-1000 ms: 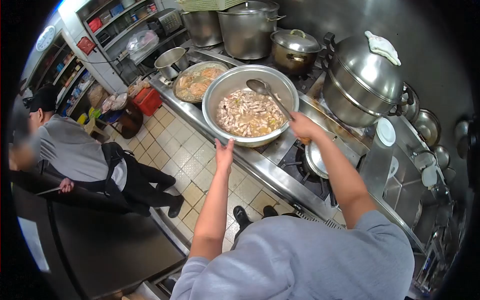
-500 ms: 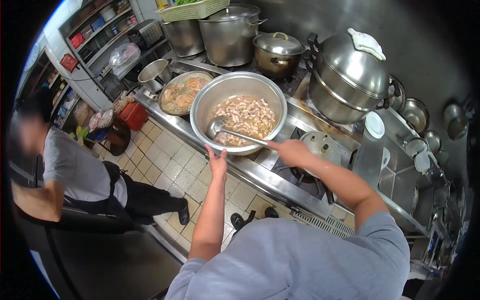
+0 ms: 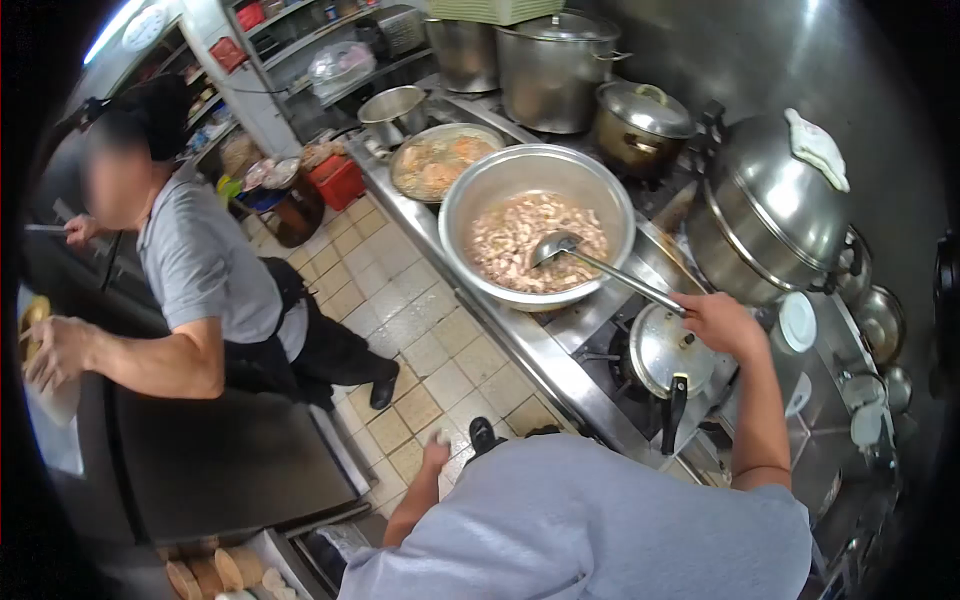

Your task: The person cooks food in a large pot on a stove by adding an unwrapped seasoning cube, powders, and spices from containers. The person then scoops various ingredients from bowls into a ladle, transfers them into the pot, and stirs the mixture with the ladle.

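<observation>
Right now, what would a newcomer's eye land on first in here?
Probably the wide metal bowl mid-picture, part-filled with chopped food, a ladle leading from it to the right hand's grip. Next, the big domed pot on the right, a pale cloth draped on top. At the left, a person in grey stands out too.

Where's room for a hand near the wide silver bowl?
Over beige floor tiles between left hand and shiny steel counter; also a steel patch between bowl and round silver pressure cooker. Crowded: beyond the bowl, among silver lidded pots.
</observation>
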The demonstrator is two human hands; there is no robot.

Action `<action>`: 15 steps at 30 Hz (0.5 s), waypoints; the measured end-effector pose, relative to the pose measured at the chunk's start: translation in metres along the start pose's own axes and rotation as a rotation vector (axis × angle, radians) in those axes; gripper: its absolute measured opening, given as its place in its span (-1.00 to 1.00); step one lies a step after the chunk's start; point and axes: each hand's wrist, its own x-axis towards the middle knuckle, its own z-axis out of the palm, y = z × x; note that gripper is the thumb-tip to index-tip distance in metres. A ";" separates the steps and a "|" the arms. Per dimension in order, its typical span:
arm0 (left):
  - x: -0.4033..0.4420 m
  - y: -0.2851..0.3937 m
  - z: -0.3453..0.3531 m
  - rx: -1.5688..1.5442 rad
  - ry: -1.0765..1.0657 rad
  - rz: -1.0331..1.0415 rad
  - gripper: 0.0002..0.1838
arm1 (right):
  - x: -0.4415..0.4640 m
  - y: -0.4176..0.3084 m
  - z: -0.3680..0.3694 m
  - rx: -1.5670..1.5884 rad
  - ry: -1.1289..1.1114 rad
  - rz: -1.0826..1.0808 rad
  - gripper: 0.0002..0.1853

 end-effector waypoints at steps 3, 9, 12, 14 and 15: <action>-0.054 -0.108 0.006 1.082 -0.554 0.531 -0.74 | 0.048 0.037 0.055 0.171 0.161 -0.096 -0.53; -0.111 -0.089 -0.037 0.424 -0.323 -0.136 -0.63 | 0.101 0.079 0.087 0.756 0.006 0.103 -0.48; -0.106 -0.077 -0.038 -0.203 0.080 -0.354 -0.55 | 0.129 0.033 0.104 0.749 0.015 0.115 -0.47; -0.076 -0.099 -0.032 0.248 0.188 0.134 -0.49 | 0.140 0.018 0.117 0.724 0.052 0.060 -0.46; -0.080 -0.083 -0.035 0.246 0.209 0.126 -0.49 | 0.142 0.010 0.120 0.696 -0.045 0.040 -0.45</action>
